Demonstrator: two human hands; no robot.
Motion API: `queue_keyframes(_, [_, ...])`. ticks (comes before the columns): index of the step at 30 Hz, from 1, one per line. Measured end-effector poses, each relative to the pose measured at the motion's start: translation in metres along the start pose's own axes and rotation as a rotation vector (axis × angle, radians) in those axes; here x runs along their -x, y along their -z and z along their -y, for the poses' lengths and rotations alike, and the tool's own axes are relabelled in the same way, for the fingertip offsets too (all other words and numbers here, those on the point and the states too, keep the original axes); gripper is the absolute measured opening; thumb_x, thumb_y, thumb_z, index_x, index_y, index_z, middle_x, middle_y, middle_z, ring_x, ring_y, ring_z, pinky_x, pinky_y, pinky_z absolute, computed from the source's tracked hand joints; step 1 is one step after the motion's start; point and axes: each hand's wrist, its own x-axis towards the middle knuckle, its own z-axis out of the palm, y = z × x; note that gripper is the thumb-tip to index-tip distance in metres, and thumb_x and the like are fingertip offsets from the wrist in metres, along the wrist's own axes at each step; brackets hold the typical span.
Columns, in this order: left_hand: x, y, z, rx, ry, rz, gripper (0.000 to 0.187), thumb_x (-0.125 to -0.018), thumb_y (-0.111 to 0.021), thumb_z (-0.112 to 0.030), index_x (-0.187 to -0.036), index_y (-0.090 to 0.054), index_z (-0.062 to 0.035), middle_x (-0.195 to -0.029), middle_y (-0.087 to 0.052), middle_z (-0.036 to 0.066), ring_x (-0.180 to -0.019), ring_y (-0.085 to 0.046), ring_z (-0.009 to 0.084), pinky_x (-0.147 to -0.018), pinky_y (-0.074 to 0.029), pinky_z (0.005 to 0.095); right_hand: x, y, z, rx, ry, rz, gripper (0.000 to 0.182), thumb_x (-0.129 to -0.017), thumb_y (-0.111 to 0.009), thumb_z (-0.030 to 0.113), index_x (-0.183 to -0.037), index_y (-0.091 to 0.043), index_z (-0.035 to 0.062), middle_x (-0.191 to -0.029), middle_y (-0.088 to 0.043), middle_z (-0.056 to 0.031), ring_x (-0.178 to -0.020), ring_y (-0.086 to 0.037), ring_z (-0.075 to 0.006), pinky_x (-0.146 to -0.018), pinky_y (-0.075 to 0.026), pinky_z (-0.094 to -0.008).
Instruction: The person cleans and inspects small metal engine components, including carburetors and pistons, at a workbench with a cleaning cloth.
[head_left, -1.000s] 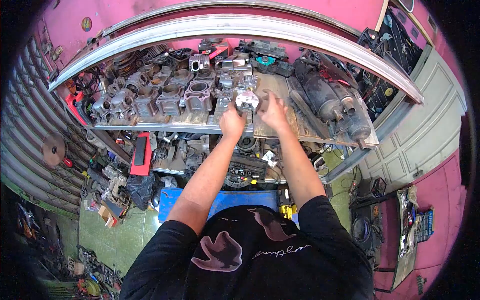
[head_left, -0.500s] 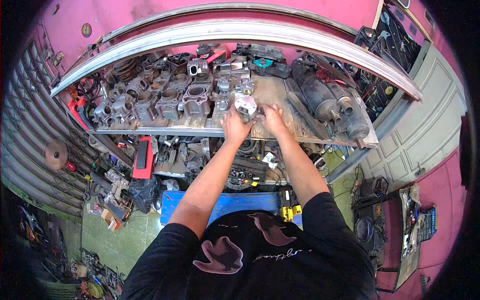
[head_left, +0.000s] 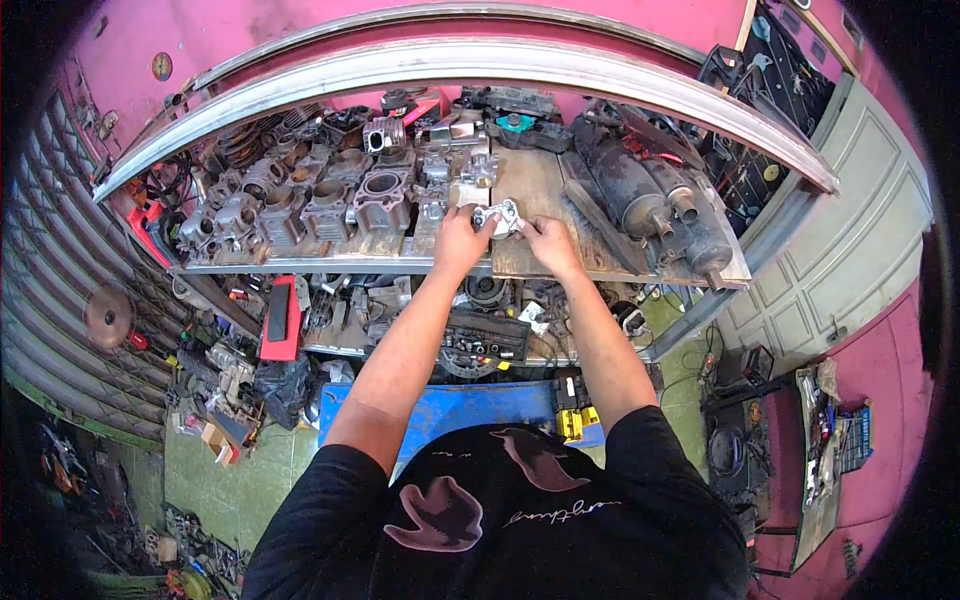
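Note:
A small silvery metal part (head_left: 497,218) is between my two hands, above the front of a wooden shelf board (head_left: 535,180). My left hand (head_left: 462,240) grips its left side, with the thumb on top. At its right edge my right hand (head_left: 547,243) pinches it with thumb and fingers. Just left of my left hand, a grey engine cylinder (head_left: 384,200) with a round bore stands upright. Small metal parts (head_left: 433,185) lie between that cylinder and the bare board.
Several more cylinders (head_left: 328,210) crowd the shelf's left side. Dark exhaust mufflers (head_left: 640,195) lie at the right. A metal beam (head_left: 480,52) crosses above. Below are a tray of sockets (head_left: 485,340), a blue surface (head_left: 450,408) and a yellow-black tool (head_left: 572,415).
The silvery part has turned and now sits between both hands. My right hand has closed on its right edge, and my left hand has moved slightly over its left side.

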Motion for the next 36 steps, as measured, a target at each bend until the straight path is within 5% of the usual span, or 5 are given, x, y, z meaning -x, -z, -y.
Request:
queue_keyframes(5, [0.005,0.004,-0.01,-0.153,-0.109,0.14,0.089,-0.068,-0.089,-0.048,-0.131,-0.056,0.0052,-0.114,-0.067,0.025,-0.109,-0.061,0.044,-0.095,-0.05,0.0512,-0.005,-0.009,-0.021,-0.008,-0.058,-0.009,0.036,-0.1,-0.063,0.03,-0.105,-0.071,-0.0047,-0.089,-0.074,-0.0168,-0.083,-0.069,-0.0222,-0.08,-0.052,-0.0371])
queue_keyframes(11, [0.003,-0.014,0.009,-0.055,-0.089,0.082,0.094,-0.057,-0.094,-0.037,-0.134,-0.055,-0.0017,-0.114,-0.066,0.023,-0.11,-0.061,0.0413,-0.096,-0.05,0.0505,0.007,-0.009,-0.001,0.085,-0.11,-0.012,0.037,-0.104,-0.058,0.03,-0.108,-0.069,-0.0044,-0.095,-0.073,-0.013,-0.087,-0.068,-0.0187,-0.085,-0.052,-0.0374])
queue_keyframes(13, [0.005,-0.011,0.008,-0.035,-0.045,0.092,0.091,-0.057,-0.094,-0.036,-0.133,-0.057,-0.0032,-0.113,-0.067,0.023,-0.108,-0.062,0.0407,-0.094,-0.051,0.0497,-0.006,-0.014,-0.02,-0.461,-0.15,0.21,0.035,-0.107,-0.052,0.03,-0.113,-0.068,-0.001,-0.1,-0.073,-0.0086,-0.091,-0.065,-0.0168,-0.088,-0.05,-0.035])
queue_keyframes(23, [0.001,-0.013,0.011,0.046,0.004,0.119,0.085,-0.059,-0.093,-0.04,-0.132,-0.06,-0.0101,-0.11,-0.069,0.02,-0.107,-0.063,0.0392,-0.094,-0.051,0.0492,-0.029,0.015,-0.029,-0.483,-0.366,0.462,0.028,-0.108,-0.05,0.026,-0.109,-0.068,0.0058,-0.097,-0.072,-0.0036,-0.087,-0.054,-0.0146,-0.088,-0.044,-0.0321])
queue_keyframes(36, [-0.005,-0.02,0.023,0.257,0.0,0.143,0.087,-0.059,-0.094,-0.047,-0.131,-0.062,-0.0085,-0.114,-0.073,0.016,-0.104,-0.07,0.033,-0.09,-0.055,0.0427,-0.042,0.022,-0.027,-0.471,-0.459,0.421,0.025,-0.104,-0.053,0.018,-0.111,-0.067,-0.0021,-0.096,-0.073,-0.009,-0.081,-0.061,-0.0178,-0.079,-0.048,-0.0321])
